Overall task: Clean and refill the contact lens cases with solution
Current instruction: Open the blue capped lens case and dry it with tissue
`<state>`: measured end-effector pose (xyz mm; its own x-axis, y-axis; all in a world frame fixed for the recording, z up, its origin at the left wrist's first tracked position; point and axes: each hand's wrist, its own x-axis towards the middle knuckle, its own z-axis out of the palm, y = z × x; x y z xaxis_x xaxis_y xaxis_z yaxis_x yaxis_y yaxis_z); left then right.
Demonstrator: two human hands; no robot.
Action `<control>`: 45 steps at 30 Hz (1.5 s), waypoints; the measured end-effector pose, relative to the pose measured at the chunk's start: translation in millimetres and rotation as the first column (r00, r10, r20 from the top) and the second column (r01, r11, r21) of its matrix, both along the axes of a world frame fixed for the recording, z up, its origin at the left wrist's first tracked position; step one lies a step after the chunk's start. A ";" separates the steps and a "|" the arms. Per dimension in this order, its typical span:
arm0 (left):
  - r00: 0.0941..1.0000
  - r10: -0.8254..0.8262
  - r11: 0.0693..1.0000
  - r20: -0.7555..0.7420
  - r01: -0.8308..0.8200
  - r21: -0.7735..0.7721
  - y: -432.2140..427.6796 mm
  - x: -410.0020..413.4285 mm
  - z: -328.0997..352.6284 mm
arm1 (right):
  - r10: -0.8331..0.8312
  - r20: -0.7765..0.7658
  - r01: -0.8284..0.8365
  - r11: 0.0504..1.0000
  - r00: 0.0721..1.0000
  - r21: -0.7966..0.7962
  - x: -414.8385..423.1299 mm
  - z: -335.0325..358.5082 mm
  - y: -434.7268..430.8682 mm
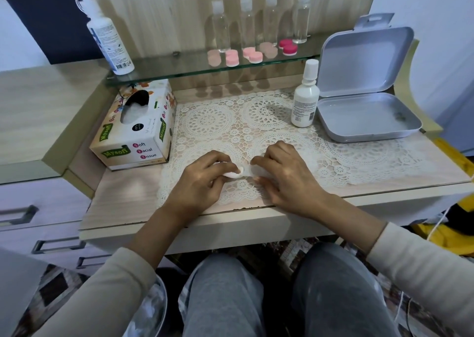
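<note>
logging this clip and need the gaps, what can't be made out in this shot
Head view, white case: the left hand and right hand grip it and cover most of it, so open or shut, wet or dry, cannot be told.
Head view, small bottle and large bottle: label print too small to read.
Head view, clear bottles on the glass shelf: fill level too faint to tell.

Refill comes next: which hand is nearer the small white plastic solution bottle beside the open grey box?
Right. The right hand is in front of the small white plastic solution bottle, slightly left; the left hand is farther left, toward the cardboard tissue box.
</note>
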<state>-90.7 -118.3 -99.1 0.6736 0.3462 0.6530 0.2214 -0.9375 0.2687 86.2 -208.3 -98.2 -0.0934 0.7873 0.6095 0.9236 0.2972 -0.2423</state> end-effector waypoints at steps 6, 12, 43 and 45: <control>0.995 0.015 0.999 -0.098 -0.010 0.048 1.1 0.0 0.7 | -0.015 0.012 0.015 1.000 1.000 0.011 2.3 -2.1 0.3; 0.990 -0.020 0.999 -0.137 0.025 0.034 1.0 1.8 1.5 | -0.003 0.005 0.003 1.000 1.000 -0.023 0.4 0.5 -1.0; 0.973 0.207 0.371 0.097 0.014 -0.928 -32.9 12.6 39.2 | 0.002 -0.293 0.005 1.000 0.956 0.025 -0.8 10.6 -3.4; 0.966 0.235 0.354 0.106 0.016 -0.935 -34.0 13.3 39.4 | 0.009 -0.356 -0.008 1.000 0.934 0.005 -2.6 13.7 -4.2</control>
